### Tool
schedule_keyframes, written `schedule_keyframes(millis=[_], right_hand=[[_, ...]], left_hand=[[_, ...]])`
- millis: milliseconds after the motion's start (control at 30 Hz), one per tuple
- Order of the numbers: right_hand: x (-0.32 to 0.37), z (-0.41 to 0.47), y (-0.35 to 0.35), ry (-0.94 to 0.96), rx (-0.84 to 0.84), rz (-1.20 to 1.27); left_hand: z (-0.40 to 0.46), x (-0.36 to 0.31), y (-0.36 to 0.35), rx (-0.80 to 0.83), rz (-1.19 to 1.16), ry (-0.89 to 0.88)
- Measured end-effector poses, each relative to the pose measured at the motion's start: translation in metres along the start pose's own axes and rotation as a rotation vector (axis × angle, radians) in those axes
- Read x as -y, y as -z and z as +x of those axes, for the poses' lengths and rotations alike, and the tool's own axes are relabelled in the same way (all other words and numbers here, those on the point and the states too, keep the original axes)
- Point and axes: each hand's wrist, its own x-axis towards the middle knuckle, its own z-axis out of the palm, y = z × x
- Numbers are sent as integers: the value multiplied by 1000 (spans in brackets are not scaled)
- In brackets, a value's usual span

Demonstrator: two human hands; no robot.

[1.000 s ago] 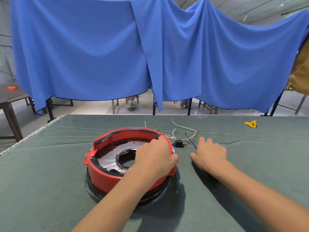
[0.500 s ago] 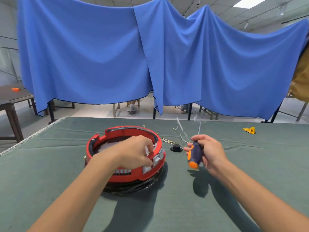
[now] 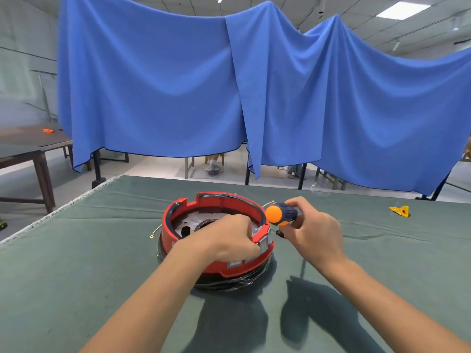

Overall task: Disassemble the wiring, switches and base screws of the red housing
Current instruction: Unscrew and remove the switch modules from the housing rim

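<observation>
The red housing point(image 3: 216, 240) was seen standing on the green-covered table point(image 3: 76, 263), near the middle and somewhat toward the far edge, on a black base wrapped in film. Its near rim was gripped by the left hand point(image 3: 229, 238), the fingers curled over the wall beside a row of grey switches point(image 3: 262, 242). A screwdriver point(image 3: 281, 214) with an orange and dark blue handle was held in the right hand point(image 3: 314, 231), fingers closed round it, the orange butt turned toward the housing's right rim; its shaft was hidden. A thin wire point(image 3: 156, 231) was seen protruding at the housing's left. A small yellow piece point(image 3: 400, 210) lay well apart, toward the far right edge.
</observation>
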Motion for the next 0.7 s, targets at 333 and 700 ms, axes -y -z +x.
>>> schedule_keyframes(millis=[333, 700], right_hand=[[26, 41, 32, 192, -69, -124], [54, 61, 55, 38, -154, -2]], left_hand=[[-3, -1, -5, -9, 119, -27], [-7, 17, 10, 2, 268, 67]])
